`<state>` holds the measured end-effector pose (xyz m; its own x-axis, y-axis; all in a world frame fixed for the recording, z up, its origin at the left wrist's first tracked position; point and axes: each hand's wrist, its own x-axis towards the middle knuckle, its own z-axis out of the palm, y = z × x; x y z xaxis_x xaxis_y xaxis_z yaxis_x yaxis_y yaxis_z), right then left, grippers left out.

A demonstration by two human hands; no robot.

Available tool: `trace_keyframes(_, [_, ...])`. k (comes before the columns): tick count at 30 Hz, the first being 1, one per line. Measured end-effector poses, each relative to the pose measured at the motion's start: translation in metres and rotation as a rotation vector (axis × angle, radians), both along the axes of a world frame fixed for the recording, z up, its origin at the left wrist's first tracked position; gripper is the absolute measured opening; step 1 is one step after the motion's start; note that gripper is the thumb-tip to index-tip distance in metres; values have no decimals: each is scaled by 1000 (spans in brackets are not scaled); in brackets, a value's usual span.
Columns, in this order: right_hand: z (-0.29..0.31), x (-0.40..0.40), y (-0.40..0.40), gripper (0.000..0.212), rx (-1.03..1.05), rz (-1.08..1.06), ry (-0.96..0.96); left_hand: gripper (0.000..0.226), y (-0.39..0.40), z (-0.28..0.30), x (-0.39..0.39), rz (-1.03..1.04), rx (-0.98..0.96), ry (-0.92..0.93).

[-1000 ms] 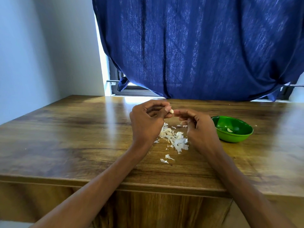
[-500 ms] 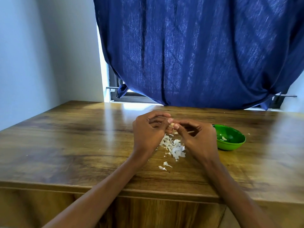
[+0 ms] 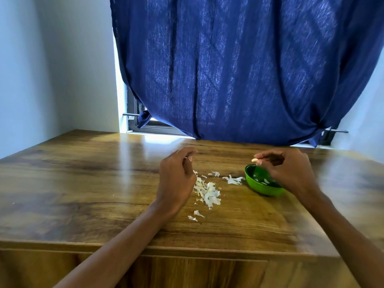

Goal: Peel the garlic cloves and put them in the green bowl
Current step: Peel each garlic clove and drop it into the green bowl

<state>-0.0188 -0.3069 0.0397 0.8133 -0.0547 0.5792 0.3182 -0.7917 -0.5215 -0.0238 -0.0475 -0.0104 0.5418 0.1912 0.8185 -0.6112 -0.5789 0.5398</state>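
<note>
Hands apart, I pinch the peeled garlic clove [image 3: 254, 160] in my right hand [image 3: 291, 171] above the green bowl [image 3: 262, 189] while my left hand [image 3: 176, 179] hangs curled over the skins [image 3: 208, 193], grip unclear; I'd lower before releasing.

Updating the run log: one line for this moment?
right hand: pinches peeled garlic clove over small green bowl | left hand: contents unclear
</note>
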Motion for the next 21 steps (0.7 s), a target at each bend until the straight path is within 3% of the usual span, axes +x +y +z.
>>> trace_keyframes(5, [0,11,-19,24,-189,-109,143,41,19,2,10,25,267,-26])
trace_keyframes(10, [9,18,-10,37,-219,-105,185,41,43,0,18,100,154,156])
trace_keyframes(16, [11,23,34,27,-188,76,101,32,35,-7,20,30,204,98])
trace_keyframes(21, [3,32,80,28,-261,217,145,27,35,-6,15,-39,127,57])
